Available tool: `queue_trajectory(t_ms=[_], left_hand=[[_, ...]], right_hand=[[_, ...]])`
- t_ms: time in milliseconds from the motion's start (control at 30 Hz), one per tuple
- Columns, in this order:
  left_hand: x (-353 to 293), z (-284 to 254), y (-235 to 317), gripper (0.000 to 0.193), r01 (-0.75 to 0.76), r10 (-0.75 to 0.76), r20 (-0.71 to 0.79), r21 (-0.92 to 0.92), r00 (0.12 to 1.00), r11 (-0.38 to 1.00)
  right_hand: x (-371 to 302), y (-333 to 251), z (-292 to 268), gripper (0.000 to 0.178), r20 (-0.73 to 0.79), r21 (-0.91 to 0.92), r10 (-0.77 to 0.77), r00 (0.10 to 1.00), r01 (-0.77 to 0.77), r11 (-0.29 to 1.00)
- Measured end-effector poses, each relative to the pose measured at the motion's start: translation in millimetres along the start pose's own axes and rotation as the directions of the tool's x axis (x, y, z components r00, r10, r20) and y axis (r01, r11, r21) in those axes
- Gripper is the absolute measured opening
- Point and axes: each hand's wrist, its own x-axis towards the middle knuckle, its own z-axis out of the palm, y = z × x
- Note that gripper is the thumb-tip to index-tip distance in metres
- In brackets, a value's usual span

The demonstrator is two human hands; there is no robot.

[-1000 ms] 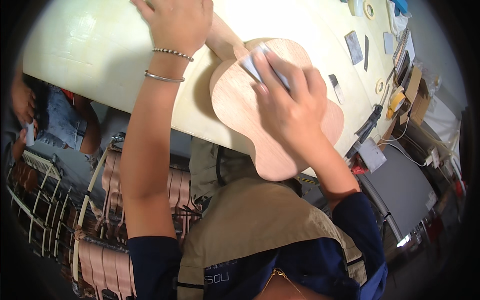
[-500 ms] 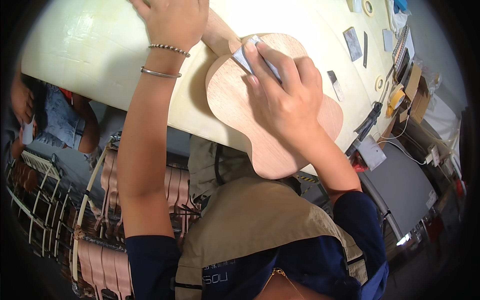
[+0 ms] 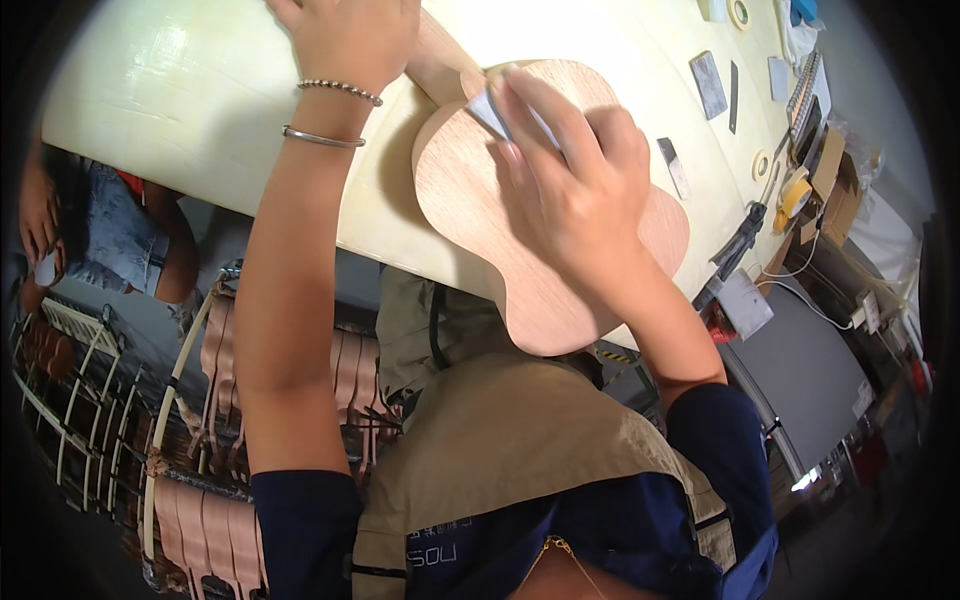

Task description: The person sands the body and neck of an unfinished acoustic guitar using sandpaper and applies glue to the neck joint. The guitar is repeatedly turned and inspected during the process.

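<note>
A bare-wood ukulele body (image 3: 545, 290) lies flat on the pale table, its waisted outline slanting toward me and its near end by the table edge. Its neck (image 3: 440, 60) runs up and left. My right hand (image 3: 590, 170) is closed on a grey sanding block (image 3: 488, 115), pressed to the face near the neck joint. Part of the block hides under my fingers. Beside the neck, at the upper edge, is my left hand (image 3: 355, 45); most of its fingers lie outside the picture, so their grip does not show.
On the pale table (image 3: 150, 110) at right lie a grey block (image 3: 708, 85), a dark flat strip (image 3: 733, 97), a small blade-like piece (image 3: 673, 168) and tape rolls (image 3: 795, 193). Racks of wooden ukulele-shaped parts (image 3: 205, 530) stand below left. Another person's hand (image 3: 42, 225) shows at far left.
My right hand and the sanding block have shifted very slightly, still on the same part of the ukulele face. The other person's hand at far left has moved a little.
</note>
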Motion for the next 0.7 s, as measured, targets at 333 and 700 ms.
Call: queue_trajectory(t_ms=[333, 700], left_hand=[[1.6, -2.0, 2.1, 0.041, 0.031, -0.031, 0.021, 0.003, 0.999, 1.0], [-1.6, -0.4, 0.9, 0.041, 0.013, -0.013, 0.018, -0.023, 1.0, 1.0]], right_hand=[[-7.5, 13.0, -5.2, 0.046, 0.023, 0.142, -0.039, 0.999, 0.035, 0.989], [-19.2, 15.9, -16.7, 0.043, 0.081, 0.127, -0.029, 0.996, 0.019, 0.992]])
